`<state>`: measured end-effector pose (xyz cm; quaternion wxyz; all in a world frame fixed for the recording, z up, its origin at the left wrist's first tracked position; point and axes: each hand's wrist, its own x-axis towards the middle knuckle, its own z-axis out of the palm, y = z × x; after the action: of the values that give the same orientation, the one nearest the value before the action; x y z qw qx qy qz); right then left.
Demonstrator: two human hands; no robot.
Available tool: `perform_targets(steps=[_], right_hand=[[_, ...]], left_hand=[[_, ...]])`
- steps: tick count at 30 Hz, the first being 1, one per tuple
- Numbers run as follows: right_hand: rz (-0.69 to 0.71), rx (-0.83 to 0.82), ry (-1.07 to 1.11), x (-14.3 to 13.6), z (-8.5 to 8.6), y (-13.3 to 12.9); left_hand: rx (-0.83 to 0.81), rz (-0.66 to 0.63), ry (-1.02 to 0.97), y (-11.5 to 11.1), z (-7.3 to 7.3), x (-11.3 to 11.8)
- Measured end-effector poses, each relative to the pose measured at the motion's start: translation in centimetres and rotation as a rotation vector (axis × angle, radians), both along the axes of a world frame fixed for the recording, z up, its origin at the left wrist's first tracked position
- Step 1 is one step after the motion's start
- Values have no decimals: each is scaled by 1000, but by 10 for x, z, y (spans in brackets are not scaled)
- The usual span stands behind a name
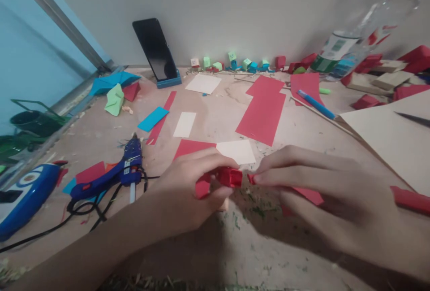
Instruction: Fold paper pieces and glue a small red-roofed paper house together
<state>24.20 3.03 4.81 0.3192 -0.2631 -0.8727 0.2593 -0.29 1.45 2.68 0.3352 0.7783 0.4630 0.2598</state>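
Observation:
Near the front middle of the table, my left hand (196, 183) holds a small folded red paper box (235, 177) between thumb and fingers, its open end turned to the right. Just right of it, my right hand (309, 188) pinches a tiny red paper piece (251, 179) at its fingertips. A small gap separates the piece from the box. Red paper and a cream paper rectangle (238, 151) lie on the table behind and under the hands.
A blue glue gun (129, 161) with a black cord lies left, beside a blue-and-white tool (28, 197). A phone (156, 51) stands at the back, near small paper figures (232, 56). Bottles (339, 49), a blue pen (316, 104) and a large cream sheet (393, 134) are right.

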Motion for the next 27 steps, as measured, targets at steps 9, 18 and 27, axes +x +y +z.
perform_targets(steps=[9, 18, 27], right_hand=[[57, 261, -245, -2, -14, -6], [-14, 237, -320, -4, -14, -12], [-154, 126, -300, -10, -19, -16]], left_hand=[[-62, -63, -80, -4, -4, -2], [-31, -45, -60, -7, -8, 1], [-110, 11, -45, -8, -3, 7]])
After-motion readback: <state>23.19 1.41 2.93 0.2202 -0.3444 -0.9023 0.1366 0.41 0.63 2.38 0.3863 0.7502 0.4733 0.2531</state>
